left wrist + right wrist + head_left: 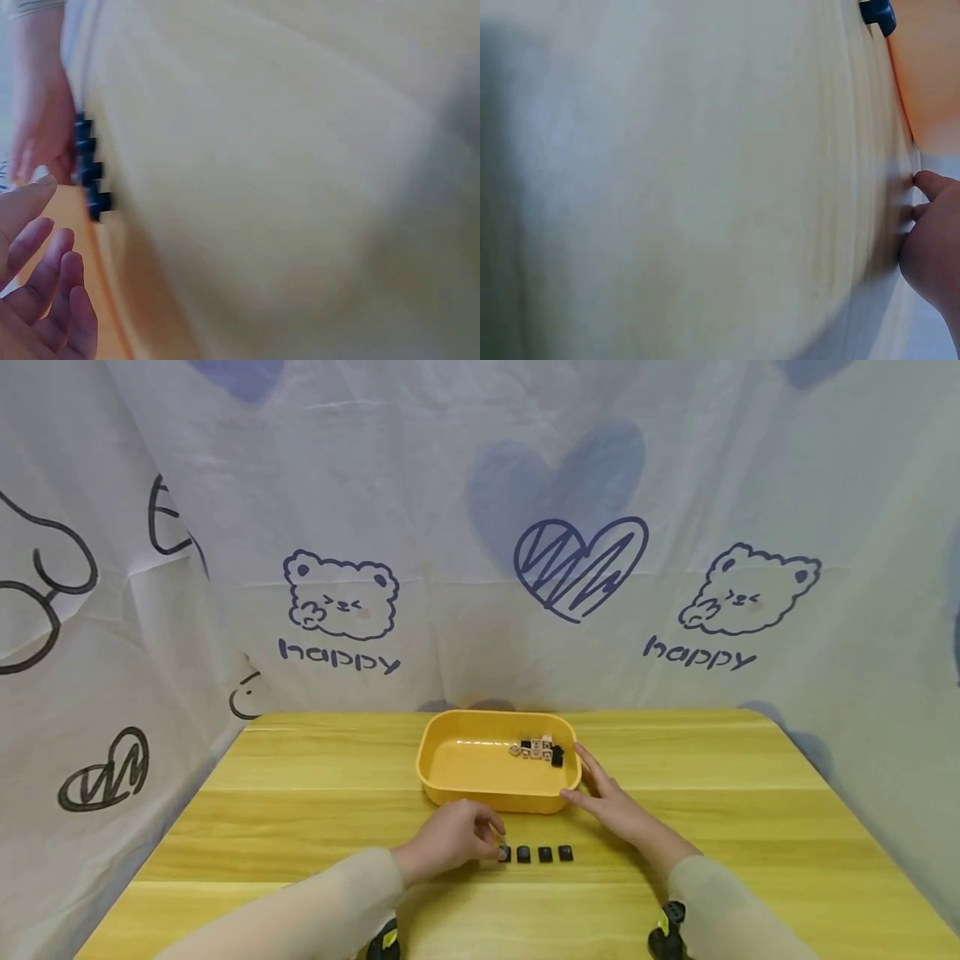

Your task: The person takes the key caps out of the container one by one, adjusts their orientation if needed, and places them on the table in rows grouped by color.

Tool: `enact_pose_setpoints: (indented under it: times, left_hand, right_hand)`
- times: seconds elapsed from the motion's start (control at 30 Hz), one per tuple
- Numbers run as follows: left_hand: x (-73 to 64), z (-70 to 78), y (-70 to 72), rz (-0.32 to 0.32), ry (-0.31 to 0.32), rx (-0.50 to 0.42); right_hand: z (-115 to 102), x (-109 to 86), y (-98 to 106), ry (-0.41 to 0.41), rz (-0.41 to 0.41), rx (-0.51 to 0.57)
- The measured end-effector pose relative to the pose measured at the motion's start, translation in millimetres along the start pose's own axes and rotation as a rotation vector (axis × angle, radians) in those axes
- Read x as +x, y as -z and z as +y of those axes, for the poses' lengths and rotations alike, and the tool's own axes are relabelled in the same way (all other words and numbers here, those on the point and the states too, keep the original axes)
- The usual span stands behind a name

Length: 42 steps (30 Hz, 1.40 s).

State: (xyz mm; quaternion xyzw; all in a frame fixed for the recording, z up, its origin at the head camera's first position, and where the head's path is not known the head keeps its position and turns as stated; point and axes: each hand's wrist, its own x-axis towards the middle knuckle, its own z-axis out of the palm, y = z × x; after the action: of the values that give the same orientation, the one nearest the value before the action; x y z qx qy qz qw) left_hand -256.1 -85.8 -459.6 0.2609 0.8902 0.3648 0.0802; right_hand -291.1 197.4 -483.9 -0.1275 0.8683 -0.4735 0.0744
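Several small black keycaps (523,854) stand in a row on the table in front of a yellow plastic bin (480,799). At the row's left end is my left hand (453,839), thumb beside the leftmost keycap (506,853). In the left wrist view this hand (45,300) has its thumb and bent fingers apart, nothing visible between them, close to the nearest keycap (99,202). My right hand (611,802) touches the bin's right end, thumb at the front corner and fingers along the side rim, fairly straight. The right wrist view shows this hand (939,240) only partly.
Inside the bin, toward its right end, lies a small cluster of white and black keycaps (536,748). A wood-grain table (300,802) carries everything. Behind it hangs a pale printed curtain (450,568). Dark wrist devices (666,931) sit below the sleeves.
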Motion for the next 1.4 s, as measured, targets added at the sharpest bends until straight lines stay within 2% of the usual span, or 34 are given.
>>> enact_pose_setpoints:
  times: [0.1,0.2,0.33,0.47,0.57,0.73,0.87,1.0,1.13,1.23,1.3,1.4]
  left_hand:
    - [3.3,8.0,7.7,0.028,-0.043,-0.002]
    - [8.0,17.6,17.3,0.071,-0.063,0.016]
    - [15.2,26.3,29.0,0.121,-0.056,0.052]
    - [21.0,30.5,37.2,0.134,-0.037,0.055]
    - [25.0,32.8,40.8,0.134,-0.024,0.057]
    - [39.6,38.6,43.9,0.135,0.002,0.066]
    - [56.6,41.0,44.9,0.115,0.017,0.046]
    - [75.1,40.2,44.2,0.069,0.023,0.021]
    - [94.0,38.9,42.2,0.027,0.045,0.043]
    - [106.4,39.4,38.8,0.006,0.051,0.066]
    - [113.5,39.2,35.4,-0.008,0.047,0.063]
    - [122.1,36.1,30.4,-0.040,0.044,0.046]
  right_hand:
    - [-0.7,-0.8,1.4,-0.010,0.000,0.023]
    - [-3.4,-0.1,2.1,-0.039,0.035,0.050]
    - [-7.1,4.2,0.9,-0.075,0.141,0.067]
    - [-9.3,8.8,-1.5,-0.071,0.221,0.121]
    - [-10.1,10.3,-2.7,-0.046,0.216,0.148]
    - [-8.5,11.2,-3.4,-0.007,0.163,0.117]
    - [-5.9,12.9,-6.1,0.012,0.123,0.159]
    - [-3.1,13.7,-8.6,0.005,0.105,0.198]
    - [-2.5,14.3,-9.1,0.001,0.105,0.209]
    - [-3.9,13.4,-8.3,0.010,0.103,0.232]
    - [-12.7,9.1,-6.7,0.008,0.088,0.258]
    - [-13.0,8.7,-8.4,0.013,0.084,0.288]
